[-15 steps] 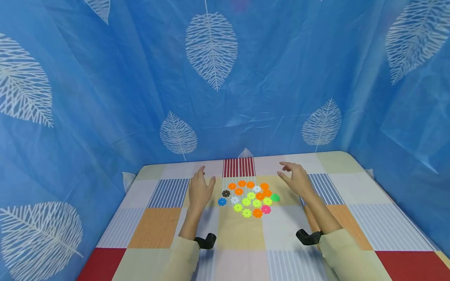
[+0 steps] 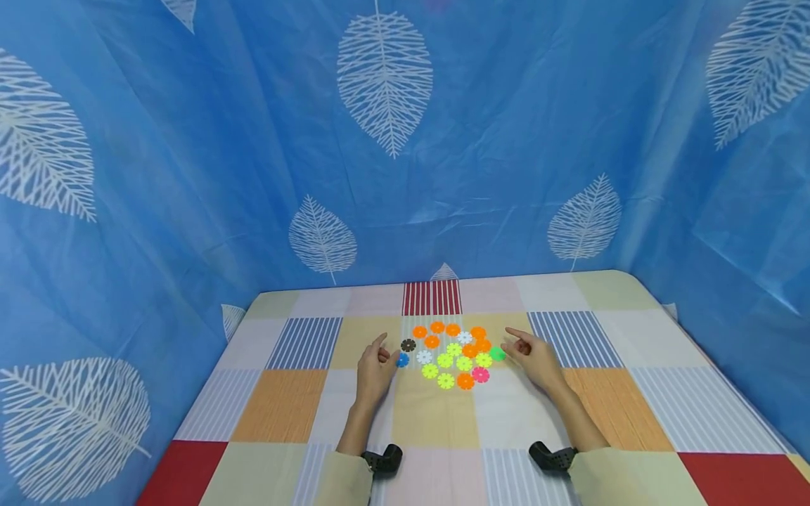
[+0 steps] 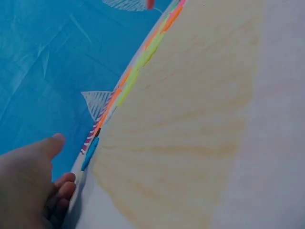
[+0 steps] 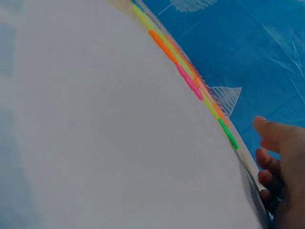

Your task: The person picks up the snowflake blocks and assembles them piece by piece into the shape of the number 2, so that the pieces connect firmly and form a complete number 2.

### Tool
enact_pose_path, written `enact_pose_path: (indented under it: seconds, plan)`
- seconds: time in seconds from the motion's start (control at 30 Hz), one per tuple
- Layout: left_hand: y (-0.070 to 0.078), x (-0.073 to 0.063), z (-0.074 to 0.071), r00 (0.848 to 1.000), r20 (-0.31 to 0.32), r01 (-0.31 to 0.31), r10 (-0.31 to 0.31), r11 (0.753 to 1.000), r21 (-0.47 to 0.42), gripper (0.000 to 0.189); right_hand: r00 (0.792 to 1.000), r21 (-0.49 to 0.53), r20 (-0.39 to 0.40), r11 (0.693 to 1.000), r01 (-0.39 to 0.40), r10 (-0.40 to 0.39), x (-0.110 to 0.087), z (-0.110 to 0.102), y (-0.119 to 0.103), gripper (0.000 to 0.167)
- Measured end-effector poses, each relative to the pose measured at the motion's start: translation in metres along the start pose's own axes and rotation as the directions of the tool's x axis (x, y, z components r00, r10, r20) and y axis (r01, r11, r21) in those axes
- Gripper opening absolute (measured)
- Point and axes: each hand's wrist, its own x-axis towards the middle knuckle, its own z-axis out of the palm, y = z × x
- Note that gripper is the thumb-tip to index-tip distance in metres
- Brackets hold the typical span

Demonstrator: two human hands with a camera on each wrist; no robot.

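Several notched, flower-like plastic discs lie flat in a loose cluster mid-table. My left hand [image 2: 375,374] is at the cluster's left side, its thumb tip right at the blue disc [image 2: 403,360]. Just behind that one is a black disc [image 2: 408,345]. Opposite, my right hand [image 2: 536,360] has its thumb tip at the edge of the green disc [image 2: 498,354], index finger extended. In both wrist views the thumbs stand apart from loosely bent fingers, with nothing between them. A pink disc [image 2: 481,374] and an orange disc [image 2: 465,381] are at the near side.
Yellow-green discs [image 2: 446,361], white discs [image 2: 424,357] and more orange discs [image 2: 437,327] make up the rest of the cluster. A patchwork cloth [image 2: 436,422] covers the table. Blue curtains [image 2: 468,176] with white leaf prints hang behind and at both sides.
Both hands have come down and closer to the discs, the left toward the blue one and the right toward the green one. The discs have stayed in place.
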Motion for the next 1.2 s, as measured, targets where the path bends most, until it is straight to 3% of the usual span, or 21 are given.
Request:
enact_pose_path:
  seconds: [0.23,0.43,0.63,0.77,0.97,1.07,1.2]
  plan:
    - [-0.007,-0.006,0.002,0.996,0.051,-0.077,0.073,0.994,0.083,0.046,0.998,-0.049,0.03,0.997,0.065,-0.063,-0.005,0.008,0.004,0.047]
    - [-0.007,-0.008,0.002,0.991,0.066,-0.123,0.113,0.977,0.172,0.045,0.995,-0.193,0.022,0.976,0.097,-0.094,-0.006,0.012,0.005,0.041]
    - [-0.008,-0.007,0.002,0.989,0.049,-0.143,0.137,0.976,0.167,0.035,0.995,-0.211,0.003,0.972,0.099,-0.1,-0.007,0.015,0.005,0.033]
    - [-0.009,-0.006,0.001,0.991,0.035,-0.13,0.127,0.983,0.132,0.03,0.995,-0.157,0.001,0.983,0.096,-0.097,-0.008,0.015,0.005,0.03]
    - [-0.008,-0.004,0.002,0.991,0.022,-0.132,0.131,0.99,0.044,0.023,1.0,0.016,0.016,1.0,0.007,-0.007,-0.009,0.009,0.003,0.024]
    - [-0.001,-0.003,0.004,0.993,0.038,-0.112,0.115,0.991,-0.068,0.02,1.0,0.082,-0.001,0.997,-0.008,0.008,-0.008,0.006,0.003,0.021]
    - [0.014,-0.002,0.006,0.99,0.115,-0.045,0.081,0.957,-0.287,0.02,0.999,0.172,-0.045,0.985,0.008,0.0,-0.006,0.004,-0.002,0.022]
